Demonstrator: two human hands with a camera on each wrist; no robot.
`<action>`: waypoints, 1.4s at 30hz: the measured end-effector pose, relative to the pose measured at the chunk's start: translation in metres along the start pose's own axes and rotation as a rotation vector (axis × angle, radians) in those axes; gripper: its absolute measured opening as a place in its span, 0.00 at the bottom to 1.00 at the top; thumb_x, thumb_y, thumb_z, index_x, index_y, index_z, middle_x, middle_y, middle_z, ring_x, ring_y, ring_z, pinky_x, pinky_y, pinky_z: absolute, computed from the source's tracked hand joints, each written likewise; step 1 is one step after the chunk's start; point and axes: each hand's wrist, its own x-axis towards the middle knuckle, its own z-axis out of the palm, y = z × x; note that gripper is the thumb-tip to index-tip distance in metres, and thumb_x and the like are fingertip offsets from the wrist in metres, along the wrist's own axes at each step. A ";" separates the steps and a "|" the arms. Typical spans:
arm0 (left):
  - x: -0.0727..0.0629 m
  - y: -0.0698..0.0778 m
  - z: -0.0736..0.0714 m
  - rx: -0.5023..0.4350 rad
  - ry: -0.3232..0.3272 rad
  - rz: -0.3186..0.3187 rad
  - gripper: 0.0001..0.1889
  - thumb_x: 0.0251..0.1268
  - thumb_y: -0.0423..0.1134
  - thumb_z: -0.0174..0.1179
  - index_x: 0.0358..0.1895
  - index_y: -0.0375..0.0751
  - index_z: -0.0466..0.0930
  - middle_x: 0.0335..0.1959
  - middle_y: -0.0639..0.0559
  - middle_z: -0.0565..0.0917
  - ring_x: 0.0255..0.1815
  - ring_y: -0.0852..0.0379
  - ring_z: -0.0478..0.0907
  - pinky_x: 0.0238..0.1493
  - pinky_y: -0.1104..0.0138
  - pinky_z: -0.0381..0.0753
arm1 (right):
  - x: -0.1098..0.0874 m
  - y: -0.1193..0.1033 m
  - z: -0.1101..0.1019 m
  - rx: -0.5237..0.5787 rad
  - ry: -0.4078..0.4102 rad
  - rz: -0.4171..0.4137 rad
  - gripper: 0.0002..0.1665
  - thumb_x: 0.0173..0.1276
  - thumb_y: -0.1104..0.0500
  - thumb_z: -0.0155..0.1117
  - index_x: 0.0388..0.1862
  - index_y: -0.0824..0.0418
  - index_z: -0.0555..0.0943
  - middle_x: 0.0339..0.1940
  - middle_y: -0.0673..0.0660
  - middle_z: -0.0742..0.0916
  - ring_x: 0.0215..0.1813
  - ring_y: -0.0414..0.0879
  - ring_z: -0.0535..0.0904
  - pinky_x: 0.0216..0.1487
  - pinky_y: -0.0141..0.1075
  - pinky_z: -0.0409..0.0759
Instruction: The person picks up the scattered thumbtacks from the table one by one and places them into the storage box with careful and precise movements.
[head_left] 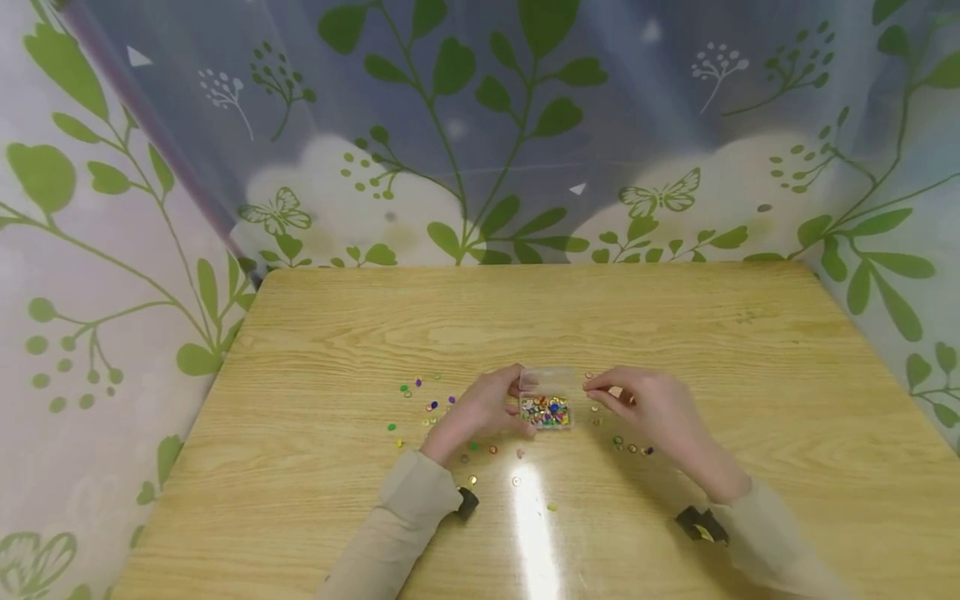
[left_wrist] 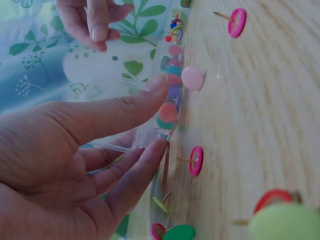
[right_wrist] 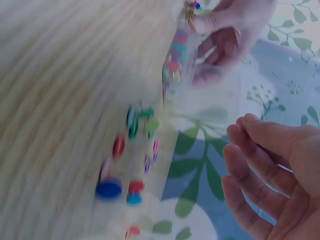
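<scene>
My left hand (head_left: 487,404) grips a small clear plastic box (head_left: 547,428) from its left side, thumb at the near edge and fingers behind. Its transparent lid (head_left: 547,381) is swung back. Inside lie many colourful thumbtacks (head_left: 551,410). To the right of the box, my right hand (head_left: 656,408) is held over the table, thumb and index fingertips close together and the other fingers loosely bent. In the right wrist view nothing shows between those fingertips (right_wrist: 250,119). A pale pink thumbtack (left_wrist: 193,78) lies beside the box in the left wrist view.
Loose thumbtacks lie scattered on the wooden table (head_left: 337,500) around the box, such as a green one (head_left: 392,427) at left and a dark blue one (head_left: 650,451) at right. Leaf-patterned curtains (head_left: 525,125) border the table behind and at the sides.
</scene>
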 end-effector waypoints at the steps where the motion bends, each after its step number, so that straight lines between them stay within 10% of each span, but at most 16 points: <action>1: 0.000 0.000 0.000 0.002 0.001 0.001 0.36 0.49 0.34 0.79 0.65 0.41 0.74 0.62 0.45 0.79 0.54 0.46 0.83 0.56 0.61 0.83 | -0.002 0.003 -0.003 -0.009 0.004 0.001 0.04 0.61 0.60 0.76 0.36 0.55 0.91 0.31 0.50 0.91 0.21 0.35 0.80 0.22 0.28 0.75; 27: 0.000 -0.002 -0.001 0.014 -0.002 0.003 0.36 0.50 0.35 0.79 0.64 0.41 0.73 0.62 0.44 0.79 0.54 0.47 0.83 0.56 0.61 0.83 | -0.053 0.031 -0.027 -0.015 -0.370 0.167 0.09 0.54 0.57 0.81 0.33 0.48 0.88 0.29 0.39 0.87 0.29 0.31 0.79 0.30 0.33 0.77; 42: 0.001 -0.001 0.000 -0.002 -0.001 -0.016 0.35 0.50 0.35 0.78 0.64 0.44 0.74 0.63 0.46 0.79 0.55 0.47 0.82 0.57 0.60 0.82 | -0.044 0.031 -0.029 -0.040 -0.265 0.189 0.09 0.59 0.61 0.78 0.30 0.47 0.86 0.28 0.42 0.89 0.25 0.35 0.80 0.25 0.33 0.76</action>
